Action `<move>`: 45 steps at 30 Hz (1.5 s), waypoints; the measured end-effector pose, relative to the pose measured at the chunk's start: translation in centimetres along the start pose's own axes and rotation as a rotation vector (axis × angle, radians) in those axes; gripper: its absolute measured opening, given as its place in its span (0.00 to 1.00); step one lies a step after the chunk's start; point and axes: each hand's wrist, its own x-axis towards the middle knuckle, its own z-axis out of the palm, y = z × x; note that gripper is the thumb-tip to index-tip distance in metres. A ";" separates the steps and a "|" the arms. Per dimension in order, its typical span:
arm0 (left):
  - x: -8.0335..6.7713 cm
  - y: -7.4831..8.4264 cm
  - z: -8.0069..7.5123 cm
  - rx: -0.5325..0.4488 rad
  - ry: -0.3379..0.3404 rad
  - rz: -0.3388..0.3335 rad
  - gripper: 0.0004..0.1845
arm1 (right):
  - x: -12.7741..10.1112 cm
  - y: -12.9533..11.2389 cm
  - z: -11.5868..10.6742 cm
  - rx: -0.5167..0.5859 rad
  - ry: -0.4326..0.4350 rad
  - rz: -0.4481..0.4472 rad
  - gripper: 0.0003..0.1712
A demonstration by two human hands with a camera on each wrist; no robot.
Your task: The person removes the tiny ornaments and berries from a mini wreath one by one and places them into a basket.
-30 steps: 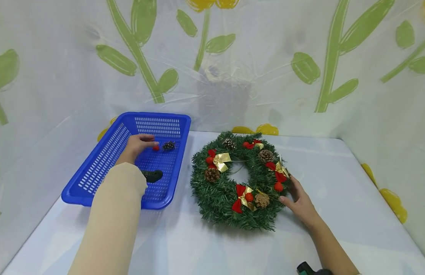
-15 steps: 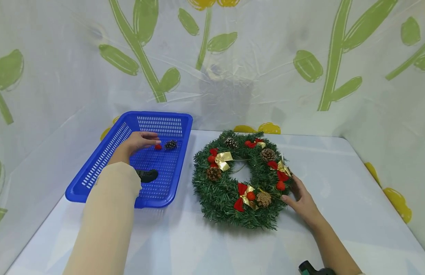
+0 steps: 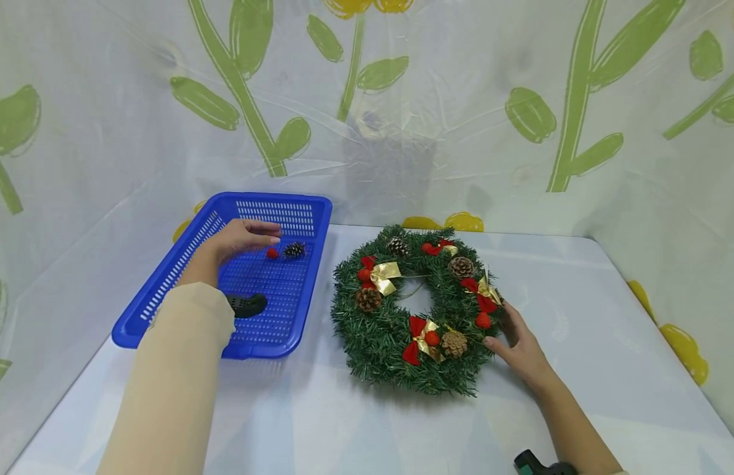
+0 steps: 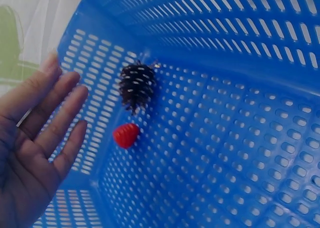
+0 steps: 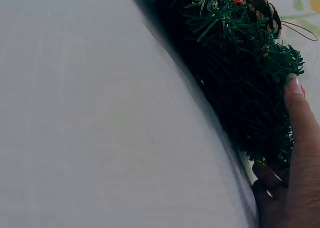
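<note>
My left hand (image 3: 239, 239) hovers over the blue plastic basket (image 3: 283, 307), its fingers extended and holding nothing. Close by its fingertips, on the basket floor, lie a small red ball (image 4: 126, 135) and a dark pine cone (image 4: 137, 85) with pale tips. To the right, a green Christmas wreath (image 3: 367, 340) rests on the table, decorated with pine cones, red balls and red-and-gold bows. My right hand (image 3: 522, 346) grips the wreath's right edge, thumb on the near side. In the right wrist view, the other fingers reach low beside the wreath and are partly hidden.
A white table (image 3: 319, 422) carries the basket and wreath. Behind it hangs a pale sheet (image 3: 450, 145) printed with green leaves and yellow flowers. A black strap device (image 3: 248, 305) sits on the left wrist, and another (image 3: 541, 465) on the right.
My left hand has lifted slightly and drawn away from the red ball, its fingers empty. The ball and pine cone stay put. My right hand keeps its hold on the wreath.
</note>
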 end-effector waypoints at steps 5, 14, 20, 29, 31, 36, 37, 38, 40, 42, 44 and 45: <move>0.1 1.4 0.0 0.061 0.019 0.038 0.30 | 0.0 -0.1 -0.1 -0.003 -0.006 0.018 0.49; 0.4 3.1 0.6 0.106 0.030 0.130 0.29 | 0.0 -0.1 0.0 -0.006 -0.022 0.047 0.49; 0.3 3.8 1.0 0.113 0.006 0.181 0.29 | 0.1 -0.1 0.0 0.000 -0.021 0.024 0.48; 0.1 4.5 1.8 0.095 0.005 0.238 0.26 | 0.0 -0.1 0.1 0.000 -0.024 0.037 0.48; 0.0 4.8 2.1 0.096 -0.006 0.257 0.25 | 0.0 -0.2 0.1 0.001 -0.025 0.041 0.48; -0.3 5.9 2.8 0.094 -0.030 0.293 0.25 | 0.0 -0.2 0.0 -0.007 -0.027 0.037 0.49; -0.4 6.2 2.9 0.096 -0.038 0.301 0.25 | 0.0 -0.1 0.0 -0.009 -0.026 0.034 0.48; -0.4 6.5 3.1 0.096 -0.045 0.306 0.24 | -0.1 -0.2 0.0 -0.014 -0.026 0.031 0.48; -0.6 7.1 3.4 0.095 -0.058 0.314 0.24 | -0.1 -0.3 0.0 -0.021 -0.026 0.026 0.48; -0.9 7.8 3.7 0.091 -0.070 0.326 0.24 | -0.2 -0.2 -0.1 -0.023 -0.025 0.021 0.48; -1.0 8.4 4.1 0.081 -0.075 0.336 0.24 | -0.2 -0.2 -0.1 -0.025 -0.021 0.017 0.48; -1.1 8.7 4.3 0.081 -0.076 0.344 0.25 | -0.2 -0.1 -0.1 -0.024 -0.020 0.016 0.48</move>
